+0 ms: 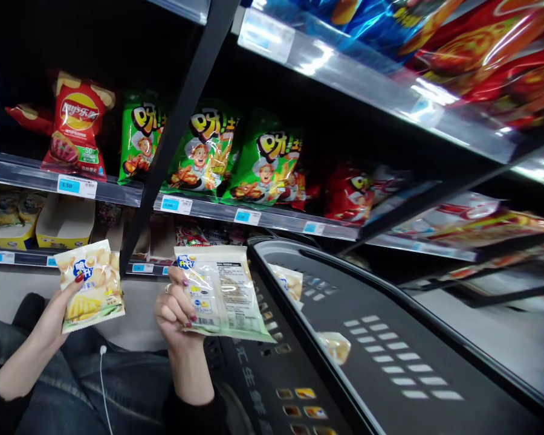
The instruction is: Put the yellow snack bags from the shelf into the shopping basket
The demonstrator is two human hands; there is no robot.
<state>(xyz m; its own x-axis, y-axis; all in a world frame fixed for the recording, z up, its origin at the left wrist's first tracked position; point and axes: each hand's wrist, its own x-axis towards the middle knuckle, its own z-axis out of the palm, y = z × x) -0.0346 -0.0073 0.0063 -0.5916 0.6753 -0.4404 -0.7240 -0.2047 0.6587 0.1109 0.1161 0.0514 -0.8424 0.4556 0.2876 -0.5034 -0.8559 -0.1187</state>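
Observation:
My left hand [62,305] is closed on a small cream snack bag [93,290], its front with a blue logo and potato fries facing me. Fingers curled round its left edge, my right hand [176,308] grips a second snack bag [229,290] of the same brand. That one shows its printed back with a barcode. Both bags are held up in front of the lower shelves, above my knees. Just right of the second bag stands a black shopping basket [308,362], with parts of cream packets [334,347] showing inside it.
On the middle shelf [199,208] stand a red chip bag [77,127] and several green snack bags [263,163]. Below, yellow-and-white cartons [66,223] sit on the bottom shelf. A black upright post [172,121] crosses the shelving. A white cable [103,386] hangs over my lap.

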